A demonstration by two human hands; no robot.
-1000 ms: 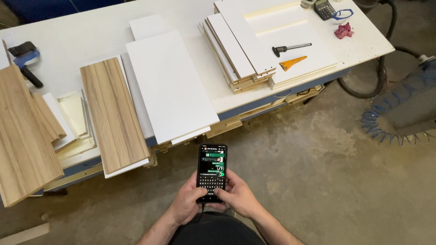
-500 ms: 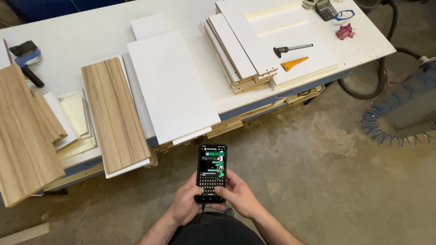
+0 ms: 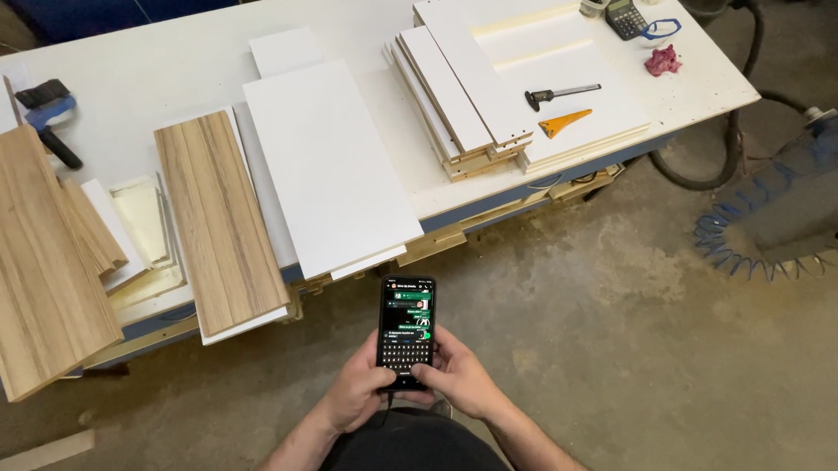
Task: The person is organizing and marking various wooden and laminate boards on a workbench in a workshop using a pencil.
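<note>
while both hands [image 3: 411,383] hold phone [image 3: 405,328], thumbs on screen.

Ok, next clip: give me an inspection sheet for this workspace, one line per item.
Surface: white workbench, panels overhanging its front edge.
Job's things: phone, screen lit, held upright over the floor.
Clutter: wood-grain boards, white panels, stacked panels, caliper, orange wedge, calculator, pink rag, blue-handled tool.
Hands: left hand and right hand both grip the phone.
Cables: black hose, blue coiled hose.
Surroundings: stained concrete floor.
</note>
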